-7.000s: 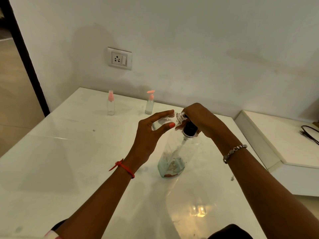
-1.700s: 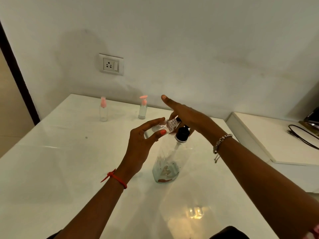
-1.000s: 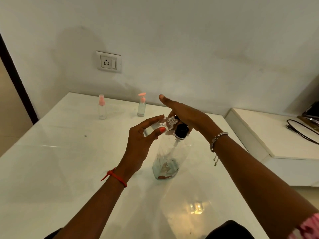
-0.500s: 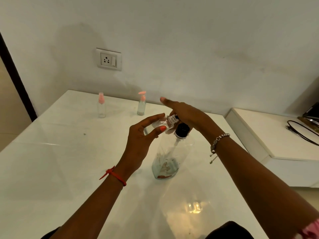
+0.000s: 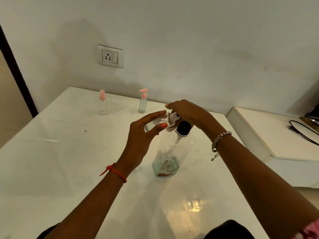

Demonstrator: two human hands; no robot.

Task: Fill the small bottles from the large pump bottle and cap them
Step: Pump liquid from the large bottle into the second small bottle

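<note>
Left hand (image 5: 143, 135) grips the tilted small bottle (image 5: 158, 121), neck at the pump; right hand (image 5: 188, 112) curls over the head of the large pump bottle (image 5: 168, 157), upright at the worktop's (image 5: 69, 169) middle.

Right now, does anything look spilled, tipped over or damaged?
Nothing stands out. The pink-capped bottle and small pump bottle by the wall stand upright, as does the big bottle. The left hand tilts the open bottle; no puddle shows on the table.

Right hand (image 5: 189, 112), forefinger no longer outstretched
</note>
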